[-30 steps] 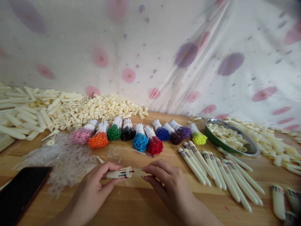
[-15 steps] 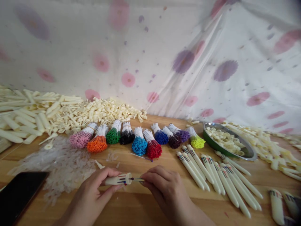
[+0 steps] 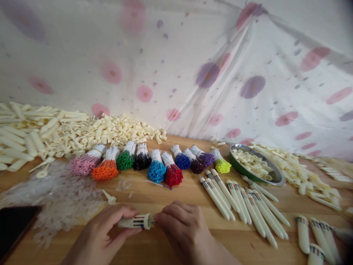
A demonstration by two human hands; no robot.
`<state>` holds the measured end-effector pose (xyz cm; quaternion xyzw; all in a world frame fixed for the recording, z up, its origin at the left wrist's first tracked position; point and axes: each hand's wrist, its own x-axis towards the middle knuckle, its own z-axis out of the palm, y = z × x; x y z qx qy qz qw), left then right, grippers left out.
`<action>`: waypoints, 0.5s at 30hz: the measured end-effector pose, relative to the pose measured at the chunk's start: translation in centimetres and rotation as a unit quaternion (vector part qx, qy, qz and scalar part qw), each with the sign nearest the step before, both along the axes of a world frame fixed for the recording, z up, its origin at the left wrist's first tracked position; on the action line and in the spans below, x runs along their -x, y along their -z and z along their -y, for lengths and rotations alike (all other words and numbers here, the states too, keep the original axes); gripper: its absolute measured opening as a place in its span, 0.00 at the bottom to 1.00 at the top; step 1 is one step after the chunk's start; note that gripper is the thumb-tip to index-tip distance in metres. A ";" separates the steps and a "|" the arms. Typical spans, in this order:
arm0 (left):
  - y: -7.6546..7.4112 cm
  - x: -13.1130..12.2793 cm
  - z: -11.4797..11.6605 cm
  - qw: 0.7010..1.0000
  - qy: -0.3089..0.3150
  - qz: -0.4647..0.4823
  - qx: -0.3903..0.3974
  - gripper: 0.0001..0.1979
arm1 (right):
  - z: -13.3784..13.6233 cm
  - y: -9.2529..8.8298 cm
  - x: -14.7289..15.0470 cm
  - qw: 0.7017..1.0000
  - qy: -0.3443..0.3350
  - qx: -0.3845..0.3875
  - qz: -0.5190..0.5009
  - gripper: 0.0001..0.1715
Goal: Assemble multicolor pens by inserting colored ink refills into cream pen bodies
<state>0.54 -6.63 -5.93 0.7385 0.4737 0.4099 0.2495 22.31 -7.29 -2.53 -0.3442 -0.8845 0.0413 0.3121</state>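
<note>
L hand (image 3: 100,230) gripping cream pen barrel (image 3: 142,221), approx level. R hand (image 3: 184,228) pinching thin pc (image 3: 152,221), mostly hidden, at its open end. Pens (image 3: 215,199) on desk (image 3: 150,248) to R.

left hand (image 3: 102,230): bare, smooth-backed, slim fingers (image 3: 127,210), uncovered wrist (image 3: 79,254). right hand (image 3: 183,228): likewise bare, rounded knuckles, slim fingers, uncovered wrist; short stretch of bare forearm (image 3: 220,255) in view, rounded outline.
</note>
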 end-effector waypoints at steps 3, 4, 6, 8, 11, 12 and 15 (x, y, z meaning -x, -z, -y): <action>-0.2 -0.1 -0.1 1.000 -0.010 -0.009 -0.026 0.06 | 0.2 -0.2 0.0 1.000 -0.001 -0.014 0.007 0.13; -0.3 -0.1 -0.2 0.999 -0.012 -0.012 -0.027 0.06 | 0.2 -0.3 0.0 1.000 0.001 -0.016 0.009 0.13; -0.3 0.0 -0.2 0.999 -0.018 -0.014 -0.024 0.05 | 0.1 -0.2 -0.1 1.000 0.009 -0.012 0.014 0.12; -0.2 0.1 -0.3 0.999 -0.029 -0.014 -0.013 0.05 | -0.3 0.3 -0.4 0.999 0.030 0.005 0.016 0.13; 0.5 0.5 -0.5 0.999 -0.044 0.008 0.029 0.04 | -1.4 1.8 -1.1 0.995 0.086 0.051 0.023 0.11; 0.9 0.7 -0.7 0.998 -0.043 0.019 0.043 0.04 | -1.8 2.4 -1.3 0.990 0.112 0.068 0.042 0.09; 2.4 1.2 -1.0 0.997 -0.042 0.042 0.051 0.05 | -2.8 3.9 -1.5 0.968 0.189 0.094 0.137 0.03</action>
